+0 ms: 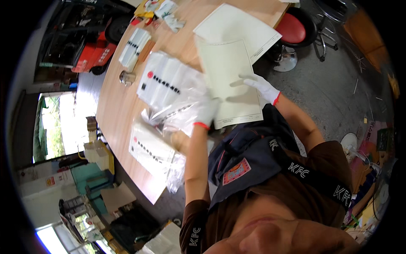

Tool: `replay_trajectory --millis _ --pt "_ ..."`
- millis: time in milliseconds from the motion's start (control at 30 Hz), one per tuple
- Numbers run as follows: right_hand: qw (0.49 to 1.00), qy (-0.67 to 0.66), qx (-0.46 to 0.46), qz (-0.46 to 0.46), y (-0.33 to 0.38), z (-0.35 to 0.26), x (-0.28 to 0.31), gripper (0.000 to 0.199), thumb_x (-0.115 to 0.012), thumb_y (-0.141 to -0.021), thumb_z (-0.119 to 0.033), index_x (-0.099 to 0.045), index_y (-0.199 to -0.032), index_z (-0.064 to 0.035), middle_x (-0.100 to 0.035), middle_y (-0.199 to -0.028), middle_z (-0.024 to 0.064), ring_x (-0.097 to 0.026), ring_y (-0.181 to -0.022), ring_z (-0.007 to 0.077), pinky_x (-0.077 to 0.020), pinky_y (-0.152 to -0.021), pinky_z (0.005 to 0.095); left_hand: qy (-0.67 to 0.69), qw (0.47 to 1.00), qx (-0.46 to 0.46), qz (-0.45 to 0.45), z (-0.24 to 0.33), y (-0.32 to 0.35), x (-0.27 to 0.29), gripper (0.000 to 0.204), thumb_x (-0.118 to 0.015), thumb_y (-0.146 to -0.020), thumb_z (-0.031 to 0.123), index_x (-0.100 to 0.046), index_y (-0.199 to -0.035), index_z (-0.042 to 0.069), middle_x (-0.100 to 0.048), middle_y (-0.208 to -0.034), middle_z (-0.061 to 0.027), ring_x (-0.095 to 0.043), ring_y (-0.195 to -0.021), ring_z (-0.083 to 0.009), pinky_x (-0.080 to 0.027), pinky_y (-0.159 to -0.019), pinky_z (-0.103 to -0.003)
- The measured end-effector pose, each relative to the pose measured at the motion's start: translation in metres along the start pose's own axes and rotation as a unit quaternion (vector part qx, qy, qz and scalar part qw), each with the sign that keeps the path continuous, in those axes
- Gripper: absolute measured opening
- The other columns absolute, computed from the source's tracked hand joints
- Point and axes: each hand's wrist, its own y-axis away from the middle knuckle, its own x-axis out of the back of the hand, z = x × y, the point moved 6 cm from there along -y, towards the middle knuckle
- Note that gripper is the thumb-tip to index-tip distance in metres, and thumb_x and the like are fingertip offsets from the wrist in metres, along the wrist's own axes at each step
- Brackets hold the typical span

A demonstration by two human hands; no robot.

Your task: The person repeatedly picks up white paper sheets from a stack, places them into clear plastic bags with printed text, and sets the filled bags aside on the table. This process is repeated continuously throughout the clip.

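Right hand (264, 88) spreads open over the cream sheet's (228, 63) right edge; left hand (207, 111) blurs at its near left, grip unclear to me. Between them, its long axis runs away.

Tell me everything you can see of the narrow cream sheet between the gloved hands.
The cream sheet is rectangular, paper-like and unfolded, with a thin border line and small print along its near edge. Its far end overlaps a larger white sheet. The right hand extends its fingers over the right edge, shadows beneath; the blurred left hand is at the lower left edge. Exact contact is unclear.
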Motion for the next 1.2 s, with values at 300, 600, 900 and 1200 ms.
replay_trajectory --millis 300,600,900,1200 --pt "0.85 0.489 0.156 0.122 0.019 -0.019 -0.03 0.037 -0.061 -0.085 -0.039 -0.064 -0.097 -0.0039 -0.063 -0.086 0.0163 -0.061 -0.077 0.0323 -0.0472 -0.068 0.0383 0.108 0.992 -0.024 -0.053 0.041 0.052 -0.025 0.084 -0.064 -0.077 0.01 -0.017 -0.146 0.002 -0.033 -0.145 -0.0201 -0.036 -0.134 -0.0247 -0.042 -0.098 -0.031" --pt "0.45 0.732 0.45 -0.243 0.054 -0.112 -0.16 0.017 -0.059 -0.078 -0.023 -0.062 -0.088 -0.0096 -0.06 -0.103 0.0154 -0.063 -0.082 0.0285 -0.0519 -0.056 0.0378 0.623 0.73 -0.266 0.091 0.005 0.145 0.175 0.055 -0.045 -0.095 0.031 -0.031 -0.143 0.007 -0.036 -0.145 -0.0141 -0.057 -0.076 -0.0132 -0.053 -0.068 -0.032" --pt "0.606 0.734 0.121 -0.283 0.001 -0.068 -0.18 0.027 -0.058 -0.085 -0.032 -0.065 -0.088 -0.0058 -0.065 -0.092 0.0107 -0.064 -0.073 0.0269 -0.0512 -0.071 0.0325 0.156 0.971 -0.112 0.144 0.024 0.179 0.042 0.052 -0.058 -0.082 0.005 -0.047 -0.132 0.004 -0.065 -0.089 -0.0137 -0.062 -0.068 -0.0221 -0.048 -0.067 -0.029" --pt "0.731 0.657 0.07 -0.172 -0.016 -0.016 -0.189 0.038 -0.055 -0.087 -0.034 -0.06 -0.113 -0.0058 -0.063 -0.099 0.0114 -0.059 -0.094 0.0196 -0.0447 -0.085 0.0299 0.048 0.881 -0.335 0.33 0.063 0.126 0.048 0.036 -0.049 -0.072 -0.008 -0.063 -0.102 0.007 -0.066 -0.091 -0.0112 -0.063 -0.066 -0.025 -0.051 -0.06 -0.035"
